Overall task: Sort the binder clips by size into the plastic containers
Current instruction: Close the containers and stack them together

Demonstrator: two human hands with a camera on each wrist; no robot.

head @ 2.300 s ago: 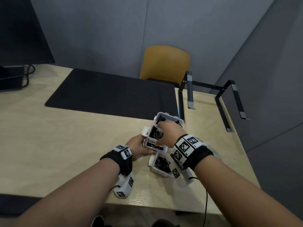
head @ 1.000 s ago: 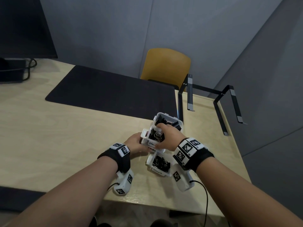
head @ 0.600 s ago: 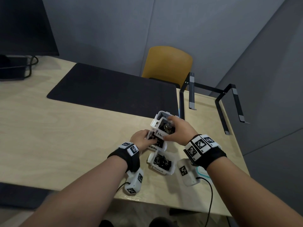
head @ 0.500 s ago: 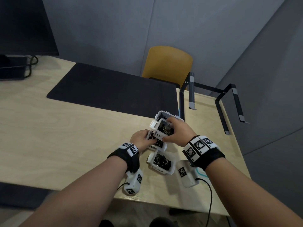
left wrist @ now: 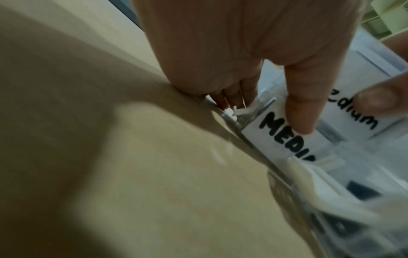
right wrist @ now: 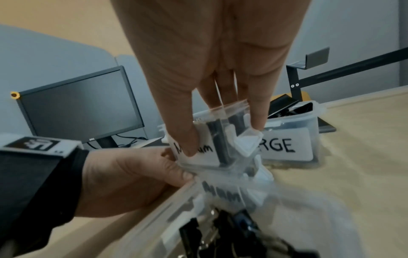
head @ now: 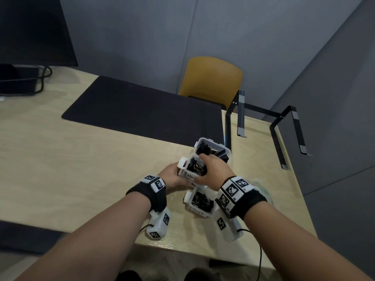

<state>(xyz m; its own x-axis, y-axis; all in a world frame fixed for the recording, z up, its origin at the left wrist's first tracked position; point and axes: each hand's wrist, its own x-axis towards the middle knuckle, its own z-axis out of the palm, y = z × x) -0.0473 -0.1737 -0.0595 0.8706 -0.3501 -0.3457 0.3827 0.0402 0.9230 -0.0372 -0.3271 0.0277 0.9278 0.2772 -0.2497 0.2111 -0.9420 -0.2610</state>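
While the right hand (head: 213, 171) pinches the clear plastic "Medium" tub of black binder clips (head: 193, 169), the left hand (head: 173, 177) grips a second "MEDIUM"-labelled tub (left wrist: 284, 139) beneath; the clear "LARGE" tub (right wrist: 293, 132) crowds in at 12 o'clock and the clear small-clip tub (head: 199, 202) at 6.

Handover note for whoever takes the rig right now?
Right hand: grips the upper Medium container from above, thumb on its label.
Left hand: holds the lower MEDIUM container on the desk, thumb on its label.
Layout: the upper Medium container sits right over the lower one; nested or lifted, I cannot tell. The Small container is nearest, the LARGE container farthest.
Done: binder clips lie in Small, LARGE and the upper Medium.
Left: probably settle the two Medium containers, then check for strays.
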